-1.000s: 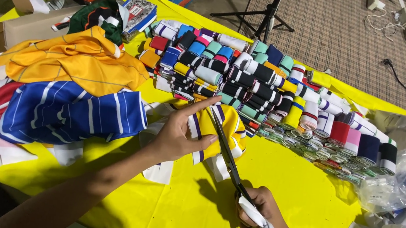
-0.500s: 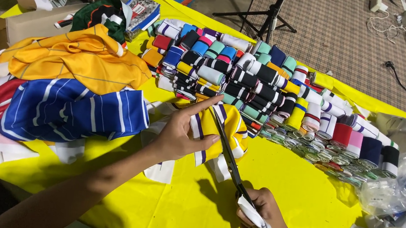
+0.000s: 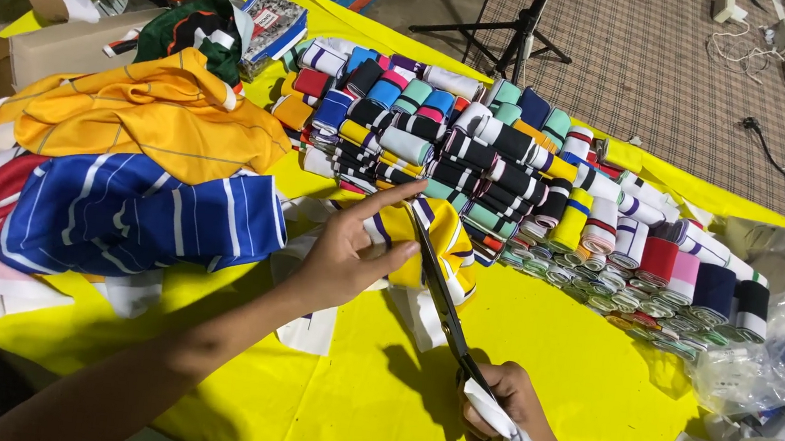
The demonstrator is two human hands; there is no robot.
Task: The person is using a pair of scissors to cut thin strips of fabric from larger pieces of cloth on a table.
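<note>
1. Scissors (image 3: 443,299) with long dark blades lie across the middle of the yellow table (image 3: 363,412), their tips reaching into a yellow fabric piece with purple and white stripes (image 3: 444,241).
2. From the head view, my right hand (image 3: 504,412) sits near me, to the right, clenched around the scissor handles, which are wrapped in white cloth (image 3: 506,435).
3. My left hand (image 3: 346,250) presses flat on the striped piece, just left of the blades, index finger stretched out along the cutting line; it grips nothing, only pins the cloth down.
4. Against the frames from a second and half a second back, almost nothing has shifted: both hands keep their places and the blades sit at nearly the same angle. I judge the cut is creeping forward slowly or paused, with the fabric held steady under tension.
5. Far from me, rows of rolled striped trims (image 3: 514,175) in many colours run left to right.
6. To the left lies a blue garment with white stripes (image 3: 150,214), and beyond it an orange-yellow garment (image 3: 151,112).
7. At the right edge, clear plastic bags (image 3: 779,339) are heaped.
</note>
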